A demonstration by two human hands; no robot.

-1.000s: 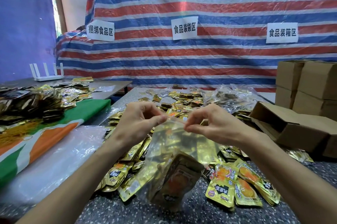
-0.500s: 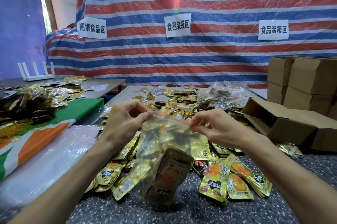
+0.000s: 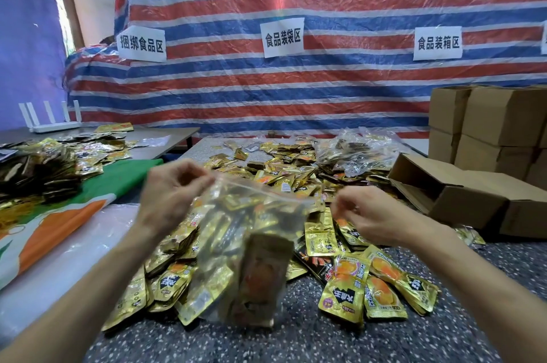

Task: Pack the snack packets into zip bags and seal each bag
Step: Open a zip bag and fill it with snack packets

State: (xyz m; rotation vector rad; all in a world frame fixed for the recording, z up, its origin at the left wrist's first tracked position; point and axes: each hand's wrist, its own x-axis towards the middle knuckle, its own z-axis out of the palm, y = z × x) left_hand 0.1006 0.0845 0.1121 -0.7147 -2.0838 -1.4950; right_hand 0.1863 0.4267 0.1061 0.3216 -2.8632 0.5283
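Your left hand [image 3: 168, 194] pinches the filled zip bag [image 3: 245, 244] at its top left corner. The bag is over loose snack packets [image 3: 346, 294] on the worktop [image 3: 325, 342]. Your right hand [image 3: 376, 214] is curled just beside the bag's right corner; I cannot tell whether it grips.

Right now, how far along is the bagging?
Done: what look like filled bags piled at the back. In hand: a packed zip bag; left hand pinches its top corner, right hand at the other end, contact blurred; seal unclear. Left: many loose packets on the table.
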